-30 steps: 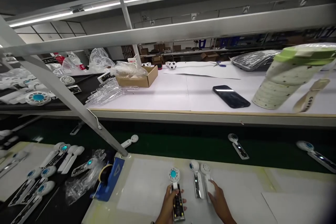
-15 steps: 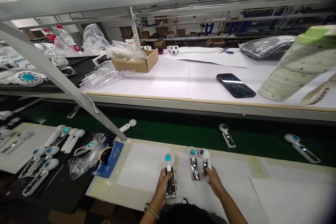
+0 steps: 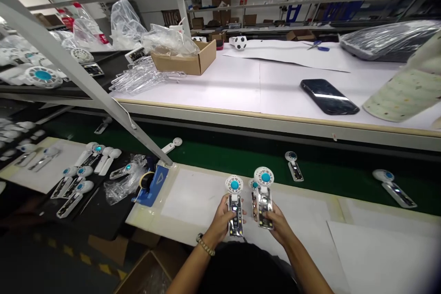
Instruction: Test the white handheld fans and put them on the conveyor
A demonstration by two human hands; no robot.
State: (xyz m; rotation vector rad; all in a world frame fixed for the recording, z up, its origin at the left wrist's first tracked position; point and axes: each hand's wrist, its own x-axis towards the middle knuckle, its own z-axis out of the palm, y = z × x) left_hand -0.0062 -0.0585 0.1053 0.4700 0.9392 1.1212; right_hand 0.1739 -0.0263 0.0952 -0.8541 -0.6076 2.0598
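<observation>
My left hand [image 3: 220,223] grips a white handheld fan [image 3: 235,209] upright by its open body, which shows a circuit board and a cyan fan hub at the top. My right hand [image 3: 278,225] holds a second, similar fan [image 3: 264,197] close beside the first. A third fan [image 3: 254,200] lies on the white work sheet [image 3: 193,202] between my hands, mostly hidden behind the right-hand fan. The two held fans are not touching.
A green conveyor belt [image 3: 223,158] carrying spaced fans runs just beyond the bench. To the left are a blue tape dispenser [image 3: 153,186] and a black mat [image 3: 93,202] with several fans. Beyond stand a white table [image 3: 220,89], phone, and cardboard box.
My right hand has lifted its fan off the sheet, and my left hand has raised its fan upright. The two held fans are now closer together, and the view has tilted further down.
</observation>
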